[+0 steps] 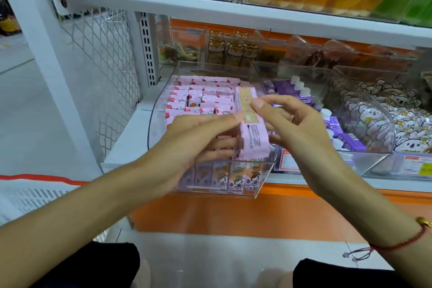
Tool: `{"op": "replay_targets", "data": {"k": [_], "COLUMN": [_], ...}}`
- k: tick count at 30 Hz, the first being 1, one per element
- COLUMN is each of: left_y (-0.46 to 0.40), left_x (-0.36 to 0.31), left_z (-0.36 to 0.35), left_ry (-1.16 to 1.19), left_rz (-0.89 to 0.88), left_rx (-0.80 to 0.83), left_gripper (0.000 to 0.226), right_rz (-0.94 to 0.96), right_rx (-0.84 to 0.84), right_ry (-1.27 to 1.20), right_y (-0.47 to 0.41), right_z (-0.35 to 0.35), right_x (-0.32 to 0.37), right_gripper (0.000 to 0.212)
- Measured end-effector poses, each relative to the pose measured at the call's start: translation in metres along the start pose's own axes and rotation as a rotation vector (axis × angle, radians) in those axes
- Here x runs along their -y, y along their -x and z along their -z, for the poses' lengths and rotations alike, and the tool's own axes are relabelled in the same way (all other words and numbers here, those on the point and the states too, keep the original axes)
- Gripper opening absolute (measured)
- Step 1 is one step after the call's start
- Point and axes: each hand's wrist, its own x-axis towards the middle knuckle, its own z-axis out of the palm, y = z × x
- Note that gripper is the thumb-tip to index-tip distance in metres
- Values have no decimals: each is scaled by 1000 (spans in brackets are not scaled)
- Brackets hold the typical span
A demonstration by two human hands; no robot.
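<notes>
A pink snack packet (254, 138) with an orange label strip stands upright over the clear plastic bin (163, 98), its printed back facing me. My left hand (198, 142) grips its left side, thumb on the label and fingers curled behind. My right hand (294, 121) pinches its right edge, thumb near the top of the label. The bin holds several rows of the same pink packets (201, 98), with a front row showing a cartoon figure (236, 177).
The bin sits on a white shelf (126, 138) with an orange front panel (233, 213). To the right are clear bins of purple pouches (346, 135) and bear-print packets (378, 110). A wire mesh side panel (102, 58) stands left. Another shelf (210, 4) hangs close above.
</notes>
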Motion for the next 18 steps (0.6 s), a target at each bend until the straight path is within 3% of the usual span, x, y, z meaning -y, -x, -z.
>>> {"op": "replay_targets", "data": {"k": [3,8,12,15,18], "left_y": [-2,-6,-4,-2,-2], "left_x": [-5,-3,-1,1,4], "left_z": [4,11,11,10,11], "left_ry": [34,-15,-183,-299,-298], "left_rz": [103,108,-55,-238,-312], "left_rx": [-5,12,-35,-67,-90], "left_gripper": [42,34,22,35,42], "right_rz": [-20,-22,20,105,175], "right_rx": [8,32,31,41,91], "right_ry": [23,6,109,138,151], "right_y": [0,-1,-1,1,3], "right_z": [-3,-4,-4,-5,-4], "right_x": [-2,-4,-6,-4,-3], "right_gripper": [30,26,36,28,23]}}
